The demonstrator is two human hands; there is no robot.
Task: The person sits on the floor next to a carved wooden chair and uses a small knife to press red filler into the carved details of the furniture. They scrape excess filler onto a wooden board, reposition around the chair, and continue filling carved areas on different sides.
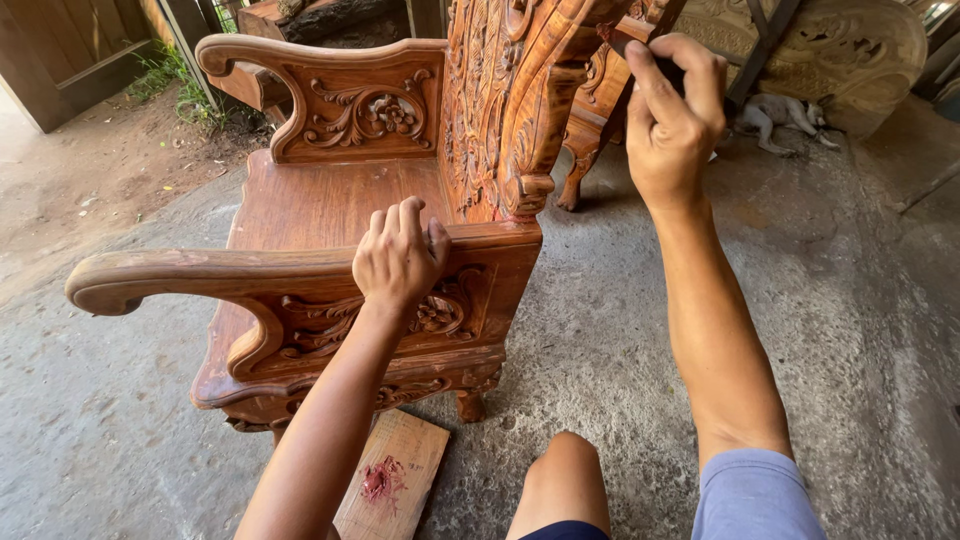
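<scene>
A big carved reddish-brown wooden chair (330, 200) stands on the grey concrete floor (620, 340). It has curly flowers and leaves cut into its sides and its tall back. The chair is turned sideways, with its seat to the left and its back near the middle of the view.

The left hand (398, 262) rests on the near armrest (200, 272), a long rounded wooden bar with a curled end. The fingers fold over the top of the bar and the thumb presses on its side, so this hand is gripping the armrest close to where it meets the chair back.

The right hand (672, 118) is raised high, beside the back edge of the chair. Its fingers are curled tight around a small dark thing (655, 62). Most of that thing is hidden by the fingers, so I cannot tell what it is. It touches the carved edge at the top of the chair back.

On the floor below the chair lies a flat light wooden board (395, 485) with a red smear on it. It sits just beside the chair's front foot. The person's bare knee (565, 470) is next to the board.

Far back on the right, a white and grey dog (785, 115) lies on the floor. Behind it stands another carved wooden piece (860, 50).
</scene>
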